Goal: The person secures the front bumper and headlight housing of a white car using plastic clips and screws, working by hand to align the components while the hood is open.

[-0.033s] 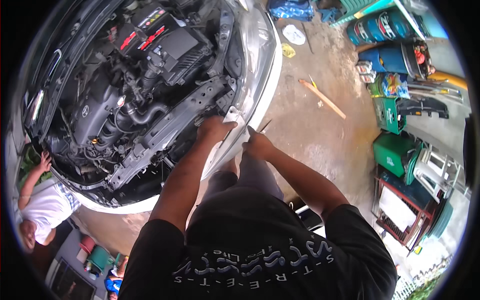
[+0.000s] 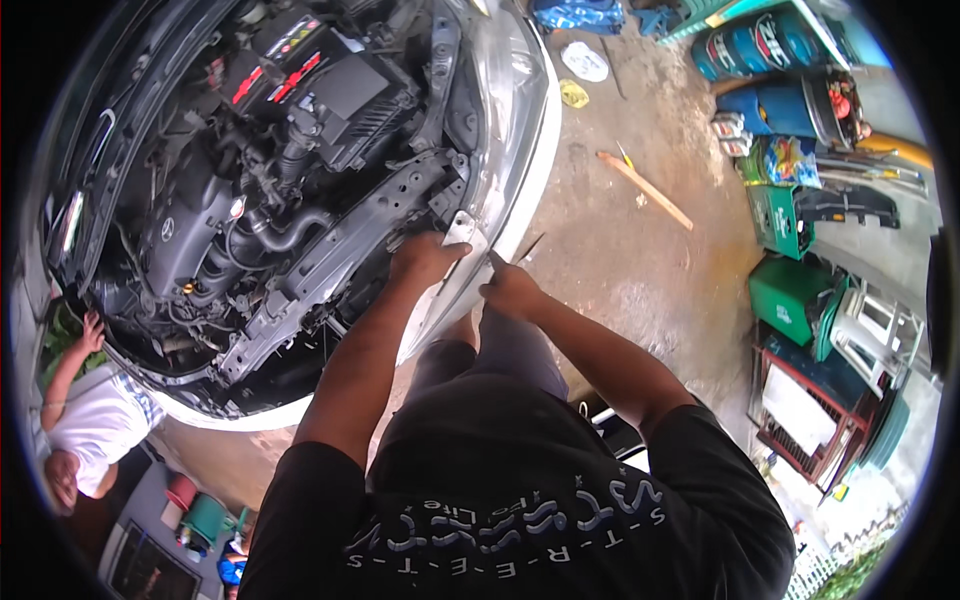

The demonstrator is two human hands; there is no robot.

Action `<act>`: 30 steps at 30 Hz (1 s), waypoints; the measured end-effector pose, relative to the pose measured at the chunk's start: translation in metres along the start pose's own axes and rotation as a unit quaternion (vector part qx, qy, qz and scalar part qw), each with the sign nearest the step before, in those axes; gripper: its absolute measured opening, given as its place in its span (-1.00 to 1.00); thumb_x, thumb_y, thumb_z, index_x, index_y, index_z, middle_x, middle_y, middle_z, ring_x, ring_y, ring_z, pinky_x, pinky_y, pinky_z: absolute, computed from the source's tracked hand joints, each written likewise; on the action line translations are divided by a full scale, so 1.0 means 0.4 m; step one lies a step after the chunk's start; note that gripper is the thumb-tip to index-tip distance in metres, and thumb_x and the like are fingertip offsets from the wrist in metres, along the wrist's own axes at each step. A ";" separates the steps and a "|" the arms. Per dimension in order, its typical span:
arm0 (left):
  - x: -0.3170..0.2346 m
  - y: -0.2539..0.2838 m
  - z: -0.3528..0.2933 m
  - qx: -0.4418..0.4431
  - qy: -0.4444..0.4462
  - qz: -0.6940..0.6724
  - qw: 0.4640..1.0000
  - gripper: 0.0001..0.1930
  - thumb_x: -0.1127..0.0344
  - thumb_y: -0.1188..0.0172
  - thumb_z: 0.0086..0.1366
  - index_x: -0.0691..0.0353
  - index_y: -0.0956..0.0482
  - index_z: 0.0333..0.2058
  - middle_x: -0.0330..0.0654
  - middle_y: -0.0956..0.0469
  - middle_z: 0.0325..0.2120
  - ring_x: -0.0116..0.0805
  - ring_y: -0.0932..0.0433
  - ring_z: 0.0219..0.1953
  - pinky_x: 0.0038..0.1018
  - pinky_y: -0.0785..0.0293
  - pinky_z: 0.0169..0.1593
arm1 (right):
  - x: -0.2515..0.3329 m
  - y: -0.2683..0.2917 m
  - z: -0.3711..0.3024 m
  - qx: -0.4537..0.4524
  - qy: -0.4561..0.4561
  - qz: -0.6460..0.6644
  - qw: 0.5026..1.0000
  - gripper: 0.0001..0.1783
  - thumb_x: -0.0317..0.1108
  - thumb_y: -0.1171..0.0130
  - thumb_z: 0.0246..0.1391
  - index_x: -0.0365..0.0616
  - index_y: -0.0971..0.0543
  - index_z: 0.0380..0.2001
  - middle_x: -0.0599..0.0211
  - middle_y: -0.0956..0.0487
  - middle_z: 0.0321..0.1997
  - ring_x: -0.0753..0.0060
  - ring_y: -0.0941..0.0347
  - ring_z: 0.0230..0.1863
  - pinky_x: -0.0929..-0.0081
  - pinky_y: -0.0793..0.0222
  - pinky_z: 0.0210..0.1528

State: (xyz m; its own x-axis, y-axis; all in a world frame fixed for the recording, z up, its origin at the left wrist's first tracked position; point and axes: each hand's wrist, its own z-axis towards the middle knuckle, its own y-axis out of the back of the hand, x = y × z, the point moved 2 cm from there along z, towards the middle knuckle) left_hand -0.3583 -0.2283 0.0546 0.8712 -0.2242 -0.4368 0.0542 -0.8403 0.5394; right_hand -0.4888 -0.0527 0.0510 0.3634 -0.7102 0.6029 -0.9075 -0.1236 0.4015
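My left hand (image 2: 425, 260) is closed over the upper edge of the car's white front bumper (image 2: 418, 335), its thumb on a pale flap beside the headlight (image 2: 505, 110). Inside that edge is the open engine bay, with the dark radiator support (image 2: 330, 250) nearest the hand. My right hand (image 2: 512, 292) is a closed fist at the bumper's outer face, with a short dark piece showing at its top. What it grips is mostly hidden. A thin dark pointed strip (image 2: 533, 247) shows just beyond the fist; whether it is held or lies on the floor I cannot tell.
The engine cover (image 2: 185, 225) and battery (image 2: 290, 70) sit in the bay. Another person (image 2: 95, 420) stands at the car's far left corner. A wooden stick (image 2: 648, 193) lies on the concrete floor. Crates, a green bin (image 2: 785, 300) and blue containers line the right wall.
The whole view has shifted slightly. Both hands keep the same grip and place on the bumper.
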 end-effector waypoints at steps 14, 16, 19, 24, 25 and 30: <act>-0.002 -0.036 0.067 0.036 -0.049 0.066 0.996 -0.39 -0.30 -0.41 0.30 0.25 -0.81 -0.14 0.12 -0.77 -0.33 0.06 -0.77 -0.22 -0.14 -0.60 -0.07 | -0.181 -0.078 -0.033 0.006 0.022 0.260 0.965 0.00 -0.26 -0.25 0.28 -0.18 -0.04 0.67 -0.02 -0.76 0.04 0.01 -0.62 0.24 0.22 -0.41 0.38; 0.017 -0.024 0.061 0.039 -0.038 0.006 0.998 -0.41 -0.26 -0.41 0.33 0.26 -0.82 -0.12 0.09 -0.78 -0.33 -0.03 -0.77 -0.24 -0.18 -0.60 -0.07 | -0.179 -0.075 -0.056 0.022 0.009 0.291 0.956 -0.05 -0.27 -0.18 0.32 -0.07 -0.04 0.68 -0.02 -0.76 0.02 -0.06 -0.65 0.17 0.17 -0.46 0.35; -0.006 -0.026 0.052 0.061 -0.031 0.016 0.997 -0.46 -0.18 -0.41 0.37 0.28 -0.82 -0.10 0.00 -0.80 -0.33 -0.19 -0.76 -0.24 -0.24 -0.60 -0.06 | -0.193 -0.044 -0.063 0.019 -0.100 0.184 0.978 -0.10 -0.23 -0.13 0.35 0.11 -0.06 0.68 -0.07 -0.71 0.10 -0.19 -0.65 0.10 0.01 -0.52 0.26; -0.030 -0.038 0.073 0.097 -0.022 0.061 0.993 -0.46 -0.14 -0.39 0.42 0.34 -0.81 -0.12 -0.04 -0.80 -0.31 -0.28 -0.75 -0.23 -0.29 -0.59 -0.06 | -0.214 -0.039 -0.028 -0.107 -0.006 0.016 0.994 -0.09 -0.21 -0.14 0.36 -0.04 -0.05 0.68 0.04 -0.73 0.03 -0.10 -0.66 0.11 -0.09 -0.53 0.20; -0.033 -0.042 0.077 0.102 -0.023 0.067 0.992 -0.46 -0.14 -0.39 0.42 0.34 -0.81 -0.12 -0.04 -0.80 -0.31 -0.28 -0.75 -0.23 -0.29 -0.59 -0.06 | -0.225 -0.049 -0.022 -0.102 0.015 -0.043 0.994 -0.10 -0.28 -0.12 0.34 -0.11 -0.06 0.67 0.01 -0.73 0.02 -0.09 -0.67 0.08 -0.07 -0.55 0.17; -0.017 -0.047 0.078 0.109 -0.070 0.044 0.991 -0.44 -0.14 -0.37 0.44 0.38 -0.78 -0.09 0.00 -0.80 -0.29 -0.27 -0.75 -0.22 -0.28 -0.59 -0.05 | -0.202 -0.007 -0.006 -0.004 0.044 -0.124 0.991 -0.13 -0.44 -0.06 0.29 -0.34 -0.09 0.63 -0.06 -0.72 -0.06 -0.03 -0.70 -0.03 0.04 -0.64 0.02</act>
State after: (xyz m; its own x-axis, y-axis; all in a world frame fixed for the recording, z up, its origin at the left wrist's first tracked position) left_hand -0.3805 -0.2264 0.0253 0.7914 -0.3539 -0.4984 -0.1380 -0.8977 0.4183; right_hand -0.5149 0.0066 0.0030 0.5922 -0.5956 0.5427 -0.7866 -0.2812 0.5497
